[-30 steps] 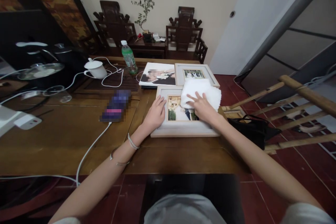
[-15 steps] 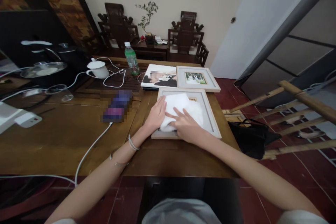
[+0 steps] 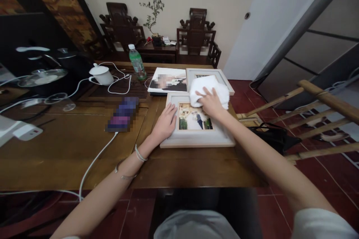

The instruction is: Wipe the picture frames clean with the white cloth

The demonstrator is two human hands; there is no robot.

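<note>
A light picture frame [image 3: 171, 140] lies flat on the wooden table near its front edge, with a small photo [image 3: 196, 119] in its middle. My left hand [image 3: 165, 121] rests on the frame's left side, its fingers stretched out and fairly flat. Over the frame's far right corner my right hand [image 3: 210, 102] grips a folded white towel [image 3: 209, 84], pressing it down with fingers somewhat spread. The towel also overlaps a second light frame [image 3: 227, 84] behind and hides most of that frame's picture. Left of this frame lies a white-edged photo album or print [image 3: 168, 78].
A phone [image 3: 123, 114] on a white cable lies to the left. Behind it are a green-labelled bottle [image 3: 137, 62], a lidded white cup [image 3: 101, 74], a clear plastic cup [image 3: 64, 101] and a pot [image 3: 46, 82]. A bamboo rack [image 3: 331, 101] and black bag [image 3: 269, 138] stand to the right.
My right hand has moved the towel from the middle of the near frame to its far right corner, uncovering the photo. My left hand stays at the frame's left side.
</note>
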